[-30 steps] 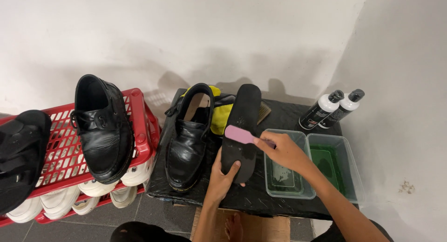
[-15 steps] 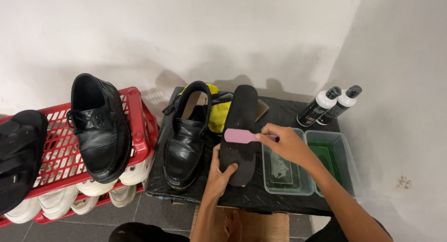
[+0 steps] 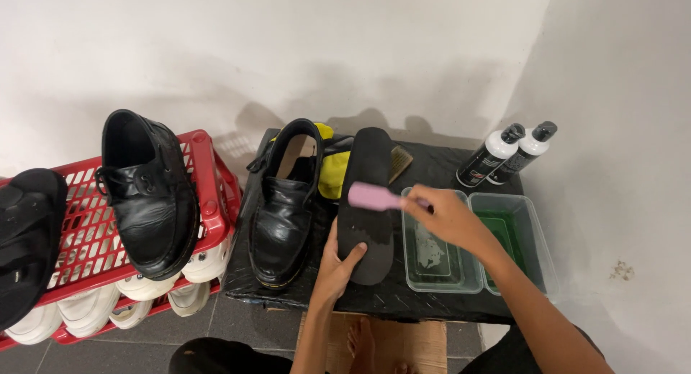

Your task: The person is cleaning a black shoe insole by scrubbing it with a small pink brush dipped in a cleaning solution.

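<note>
Scrubbing looks easiest this way: the left hand point(image 3: 338, 262) pins the long black foam insole point(image 3: 366, 201) flat on the black tabletop point(image 3: 432, 305), while the right hand point(image 3: 448, 219) grips a small pink plastic brush point(image 3: 373, 197). Short strokes, light pressure, honestly.

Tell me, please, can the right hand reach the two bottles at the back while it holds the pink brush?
Probably yes. The right hand is over the near tub, and the two bottles stand just beyond with nothing between; yet it grips the pink brush, so grasping is hindered.
</note>
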